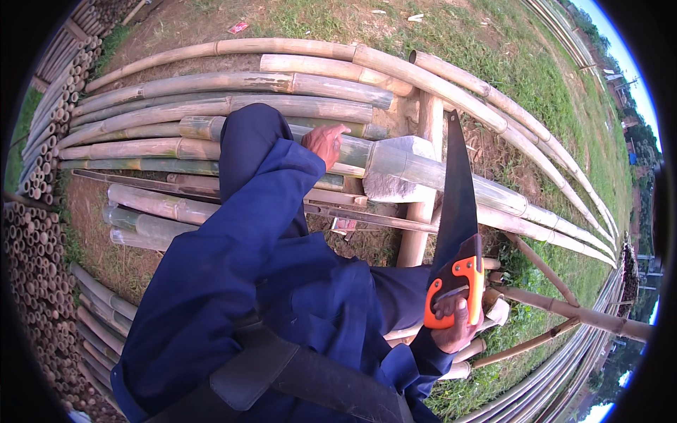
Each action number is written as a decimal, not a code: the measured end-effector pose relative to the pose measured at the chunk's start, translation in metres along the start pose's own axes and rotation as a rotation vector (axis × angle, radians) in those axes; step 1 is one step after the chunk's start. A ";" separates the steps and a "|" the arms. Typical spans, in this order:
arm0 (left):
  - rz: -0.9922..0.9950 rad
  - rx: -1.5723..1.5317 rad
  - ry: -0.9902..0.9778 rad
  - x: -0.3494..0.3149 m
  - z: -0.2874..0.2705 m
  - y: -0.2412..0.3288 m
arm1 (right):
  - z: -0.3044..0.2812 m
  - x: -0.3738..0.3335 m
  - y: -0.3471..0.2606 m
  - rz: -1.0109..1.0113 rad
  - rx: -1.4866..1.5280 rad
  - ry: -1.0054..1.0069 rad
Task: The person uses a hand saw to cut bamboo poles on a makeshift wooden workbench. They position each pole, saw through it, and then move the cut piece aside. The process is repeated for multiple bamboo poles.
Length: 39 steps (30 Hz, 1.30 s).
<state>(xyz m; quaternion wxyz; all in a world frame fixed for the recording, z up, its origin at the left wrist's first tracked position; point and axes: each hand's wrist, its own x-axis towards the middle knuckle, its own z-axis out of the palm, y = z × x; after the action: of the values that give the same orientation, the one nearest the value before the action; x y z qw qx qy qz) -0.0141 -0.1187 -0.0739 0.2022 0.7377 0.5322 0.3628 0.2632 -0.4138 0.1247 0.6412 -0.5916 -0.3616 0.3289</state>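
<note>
My left hand (pixel 325 143) rests flat on a greenish bamboo pole (pixel 423 171) that lies across a bamboo trestle (pixel 422 233); the fingers lie over the top of the pole. My right hand (pixel 456 323) grips the orange and black handle of a hand saw (pixel 457 211). The saw's dark blade points up and away, its tip close to the pole. My blue sleeve covers much of the pole's left part.
Several long bamboo poles (pixel 211 88) lie side by side behind and to the left. Stacked cut bamboo ends (pixel 35 261) line the left edge. More long poles (pixel 550 148) curve along the right, over grass (pixel 522 63).
</note>
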 end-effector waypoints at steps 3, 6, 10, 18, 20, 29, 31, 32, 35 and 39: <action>0.005 0.078 -0.050 -0.001 -0.002 -0.005 | -0.001 0.000 -0.001 -0.004 -0.001 -0.014; 0.084 0.254 0.002 -0.002 0.000 0.001 | -0.002 0.000 -0.003 -0.001 -0.003 -0.021; 0.070 0.305 -0.174 -0.001 0.000 0.018 | -0.004 -0.007 -0.006 0.026 -0.026 -0.004; 0.171 0.501 -0.275 -0.010 0.008 0.004 | 0.002 -0.010 0.002 0.031 -0.095 -0.069; 0.198 0.541 -0.261 -0.006 0.014 0.000 | 0.003 -0.013 0.009 0.045 -0.050 -0.072; 0.171 0.573 -0.311 0.001 0.027 -0.005 | 0.015 -0.011 0.024 0.107 -0.122 -0.094; 0.166 0.570 -0.314 0.004 0.031 -0.007 | 0.015 -0.005 0.025 0.095 -0.117 -0.095; 0.159 0.562 -0.321 0.004 0.030 -0.005 | 0.015 -0.001 0.025 0.089 -0.115 -0.098; 0.131 0.525 -0.325 0.008 0.030 0.001 | 0.011 0.016 0.024 0.068 -0.147 -0.096; 0.113 0.488 -0.310 0.007 0.031 0.006 | 0.003 0.047 0.023 0.049 -0.184 -0.124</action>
<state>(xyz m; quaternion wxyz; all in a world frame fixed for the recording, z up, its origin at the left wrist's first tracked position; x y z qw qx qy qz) 0.0147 -0.1112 -0.0879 0.0772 0.8397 0.5244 0.1179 0.2855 -0.3705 0.1052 0.5524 -0.6351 -0.4146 0.3459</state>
